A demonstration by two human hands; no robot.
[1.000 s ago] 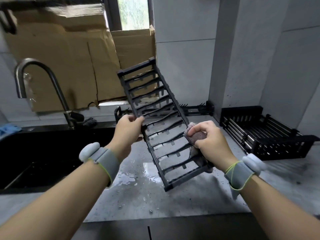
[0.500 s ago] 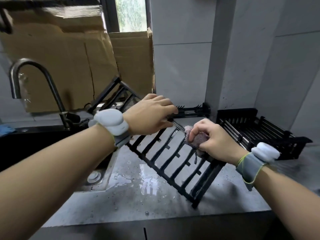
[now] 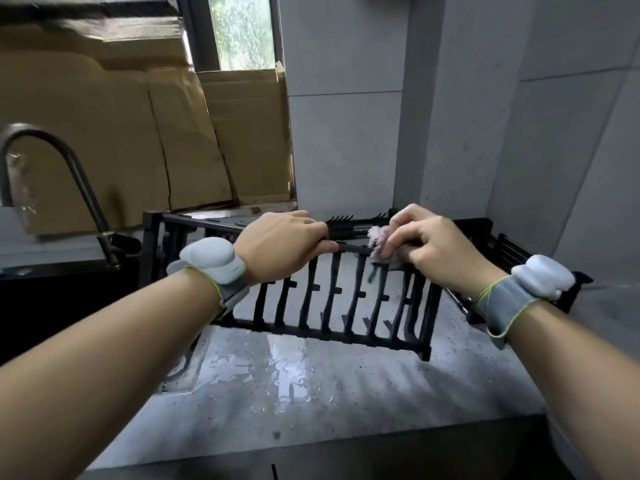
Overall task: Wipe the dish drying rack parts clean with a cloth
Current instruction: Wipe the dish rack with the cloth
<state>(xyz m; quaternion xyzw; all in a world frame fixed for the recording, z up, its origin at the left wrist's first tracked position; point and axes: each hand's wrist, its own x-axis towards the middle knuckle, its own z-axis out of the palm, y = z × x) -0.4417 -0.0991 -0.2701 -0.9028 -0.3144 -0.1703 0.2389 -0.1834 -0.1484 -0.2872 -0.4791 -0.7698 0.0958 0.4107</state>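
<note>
Black slatted rack part (image 3: 332, 299) held level above the wet grey bench (image 3: 311, 386).

My left hand (image 3: 280, 247) grips its far rail; my right hand (image 3: 433, 247) pinches a pinkish cloth (image 3: 379, 239) against that rail. No writing is legible anywhere. Beyond: a second black rack (image 3: 512, 247) at right, partly hidden by my wrist; faucet (image 3: 69, 181) and dark sink (image 3: 62, 306) at left; cardboard (image 3: 138, 133) against the window; grey tiled walls.

Grey tiled walls (image 3: 346, 150) (daylight through a narrow window (image 3: 242, 29)), cardboard (image 3: 121, 133) behind a wet grey counter (image 3: 311, 393).
</note>
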